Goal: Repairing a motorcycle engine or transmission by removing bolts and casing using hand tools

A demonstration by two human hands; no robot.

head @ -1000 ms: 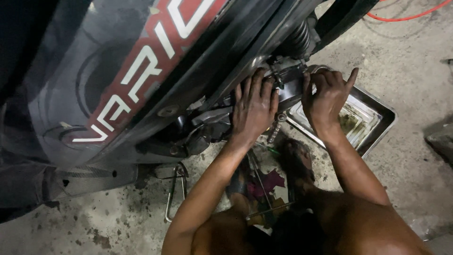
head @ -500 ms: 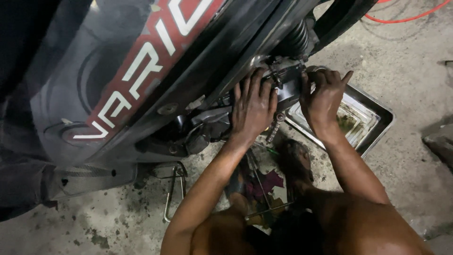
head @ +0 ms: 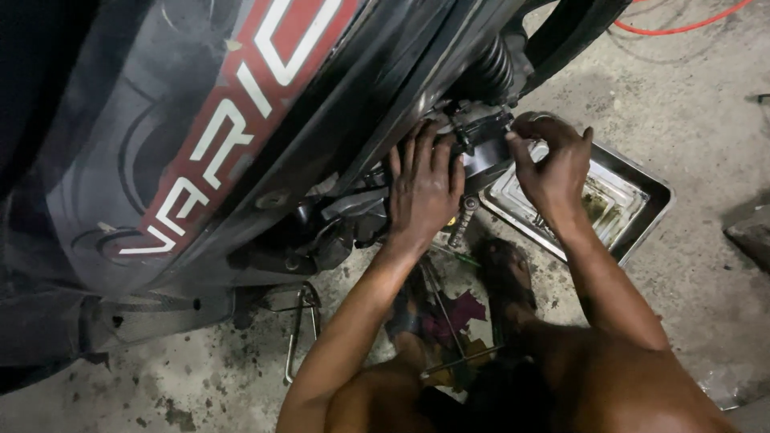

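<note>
Since a moment ago the right hand [head: 553, 164] has curled its raised fingers down, pinching the metal engine part [head: 481, 132]. Left hand [head: 423, 188] lies spread flat against that part's left side, with the steel tray [head: 642, 192] just right of it.

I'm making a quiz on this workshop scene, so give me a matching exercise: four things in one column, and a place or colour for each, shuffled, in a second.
Things:
1. metal tray
2. cable
3. left hand
4. right hand

Descriptions:
A. orange-red, on the floor at top right
B. flat against the engine parts under the scooter
C. silvery, on the concrete by the wheel
D. fingers curled at a metal fitting above the tray

Pairs: 1-C, 2-A, 3-B, 4-D
</note>
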